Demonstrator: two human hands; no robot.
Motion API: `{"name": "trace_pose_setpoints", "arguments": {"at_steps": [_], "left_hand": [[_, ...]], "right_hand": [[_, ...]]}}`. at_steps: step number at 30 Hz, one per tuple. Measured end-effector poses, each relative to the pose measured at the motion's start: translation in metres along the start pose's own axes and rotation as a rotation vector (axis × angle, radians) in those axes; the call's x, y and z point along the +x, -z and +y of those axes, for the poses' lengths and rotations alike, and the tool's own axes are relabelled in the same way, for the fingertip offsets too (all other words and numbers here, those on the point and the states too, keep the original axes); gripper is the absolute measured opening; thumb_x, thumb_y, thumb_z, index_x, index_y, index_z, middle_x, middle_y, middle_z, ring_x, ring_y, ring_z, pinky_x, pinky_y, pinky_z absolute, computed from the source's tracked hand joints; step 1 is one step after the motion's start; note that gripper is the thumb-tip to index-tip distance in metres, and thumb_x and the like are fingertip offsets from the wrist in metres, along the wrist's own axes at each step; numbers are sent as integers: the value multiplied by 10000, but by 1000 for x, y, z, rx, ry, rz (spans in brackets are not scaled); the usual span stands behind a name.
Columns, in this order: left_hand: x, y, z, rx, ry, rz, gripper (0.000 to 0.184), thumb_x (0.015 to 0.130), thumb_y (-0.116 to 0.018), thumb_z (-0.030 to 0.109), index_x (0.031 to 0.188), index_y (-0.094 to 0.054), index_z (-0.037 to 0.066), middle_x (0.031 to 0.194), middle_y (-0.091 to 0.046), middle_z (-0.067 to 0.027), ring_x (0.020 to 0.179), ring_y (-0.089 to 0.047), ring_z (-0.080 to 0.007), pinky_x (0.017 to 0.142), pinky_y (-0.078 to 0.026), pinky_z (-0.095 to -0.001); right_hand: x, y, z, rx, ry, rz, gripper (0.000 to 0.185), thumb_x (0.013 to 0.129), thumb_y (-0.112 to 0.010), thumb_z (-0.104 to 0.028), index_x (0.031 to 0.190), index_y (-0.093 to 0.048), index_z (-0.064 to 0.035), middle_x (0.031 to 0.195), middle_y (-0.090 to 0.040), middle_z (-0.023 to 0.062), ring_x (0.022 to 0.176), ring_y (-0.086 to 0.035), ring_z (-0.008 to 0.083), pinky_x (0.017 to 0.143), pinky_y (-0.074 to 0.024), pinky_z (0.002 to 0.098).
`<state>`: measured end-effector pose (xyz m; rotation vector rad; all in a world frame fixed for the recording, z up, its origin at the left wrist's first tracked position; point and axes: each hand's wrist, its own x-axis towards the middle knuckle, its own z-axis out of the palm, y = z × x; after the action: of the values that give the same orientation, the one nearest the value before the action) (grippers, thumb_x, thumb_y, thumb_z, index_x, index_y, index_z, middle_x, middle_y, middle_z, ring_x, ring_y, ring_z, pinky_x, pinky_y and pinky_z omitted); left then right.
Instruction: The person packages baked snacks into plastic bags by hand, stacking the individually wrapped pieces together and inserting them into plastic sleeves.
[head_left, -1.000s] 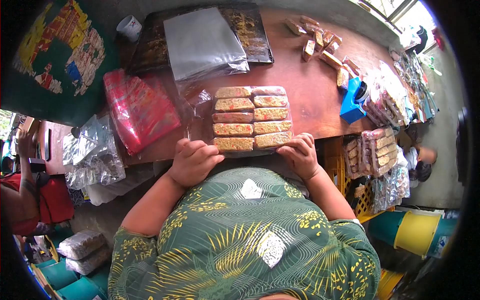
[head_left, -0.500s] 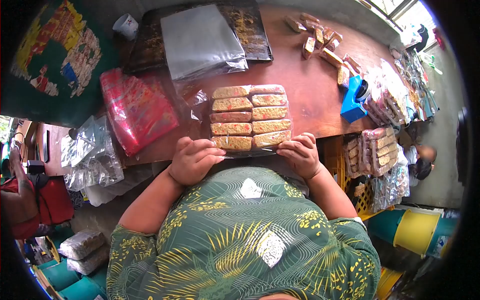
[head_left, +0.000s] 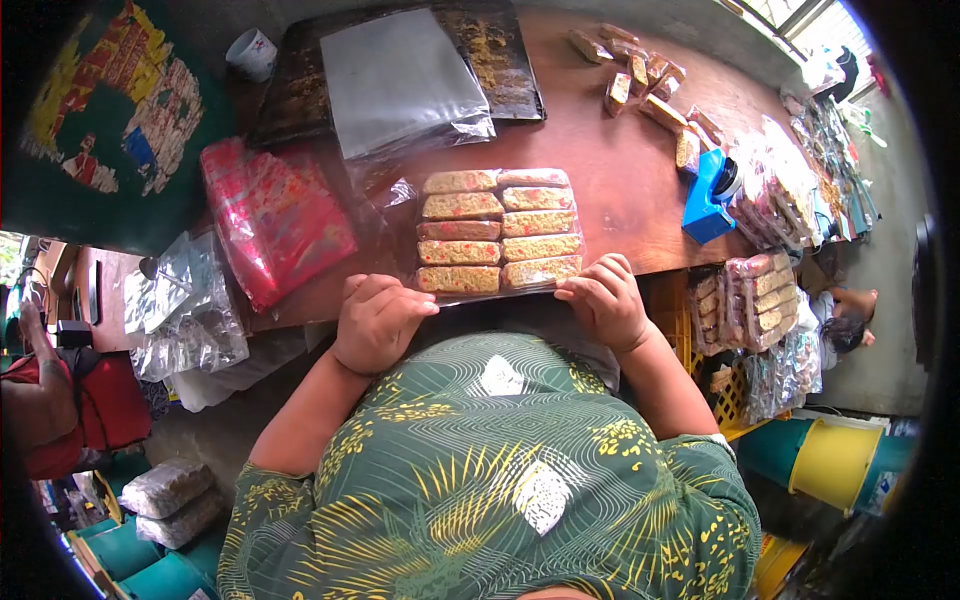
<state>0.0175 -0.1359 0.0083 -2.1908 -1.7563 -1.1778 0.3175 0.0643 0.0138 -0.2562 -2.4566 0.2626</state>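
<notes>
A clear plastic bag [head_left: 500, 238] lies on the table's near edge, filled with two columns of golden bars flecked with red. My left hand [head_left: 383, 322] pinches the bag's near left corner. At the near right corner, my right hand [head_left: 606, 304] grips the same plastic edge between thumb and fingers. Both hands are closed, one on each side of the bag's near edge. The bars lie flat side by side inside the film.
Loose wrapped bars [head_left: 640, 75] lie at the back right, beside a blue tape dispenser [head_left: 708, 200]. Clear bags [head_left: 400, 80] rest on a dark tray [head_left: 510, 70]. Pink plastic [head_left: 275, 220] lies left. Filled packs [head_left: 755, 300] stand right. Other people are at both sides.
Both hands have shifted slightly at the bag's near corners, the left one a little leftward. The near plastic edge now shows stretched between them. The person at the right has moved.
</notes>
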Motion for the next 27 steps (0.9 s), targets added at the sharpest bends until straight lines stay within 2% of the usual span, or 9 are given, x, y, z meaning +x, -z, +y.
{"name": "trace_pose_setpoints", "arguments": {"at_steps": [6, 14, 17, 20, 23, 27], "left_hand": [[5, -1, 6, -41, 151, -12, 115, 856, -795, 117, 893, -701, 171, 827, -695, 7, 821, -641, -250, 806, -442, -404], [17, -4, 15, -42, 324, -32, 141, 874, -782, 119, 924, -650, 122, 844, -641, -45, 858, -610, -279, 796, -442, -414], [23, -3, 20, -21, 380, -66, 146, 883, -761, 112, 967, -641, 122, 842, -630, -44, 847, -601, -283, 795, -433, -427], [26, -4, 20, 14, 388, -105, 156, 888, -734, 111, 1002, -630, 128, 846, -624, -37, 845, -596, -284, 796, -427, -443], [31, -5, 19, 104, 343, -132, 162, 876, -714, 107, 1009, -626, 136, 859, -625, -31, 867, -598, -283, 804, -430, -455], [38, -6, 19, 213, 302, -148, 181, 849, -701, 96, 1007, -625, 137, 882, -633, -26, 904, -600, -275, 816, -434, -463]], "right_hand": [[3, 3, -4, -24, -73, -7, 145, 849, -785, -147, 983, -740, -178, 788, -615, 0, 760, -609, 224, 787, -477, 376], [10, 2, -7, -47, -232, -39, 41, 892, -762, -189, 919, -749, -162, 813, -656, 16, 819, -626, 246, 810, -467, 385], [13, 1, -8, -43, -298, -62, 63, 903, -763, -207, 908, -744, -147, 831, -668, 25, 846, -632, 265, 817, -470, 401], [14, 3, -8, -27, -367, -117, 96, 898, -774, -213, 899, -735, -125, 945, -690, 56, 953, -643, 289, 870, -484, 410], [22, 2, -12, -120, -289, -6, 111, 888, -780, -191, 901, -723, -97, 1101, -691, 93, 1079, -630, 315, 934, -493, 416], [27, 3, -8, 64, -362, -79, 94, 874, -779, -131, 905, -709, -77, 1197, -677, 117, 1162, -605, 347, 988, -495, 445]]}}
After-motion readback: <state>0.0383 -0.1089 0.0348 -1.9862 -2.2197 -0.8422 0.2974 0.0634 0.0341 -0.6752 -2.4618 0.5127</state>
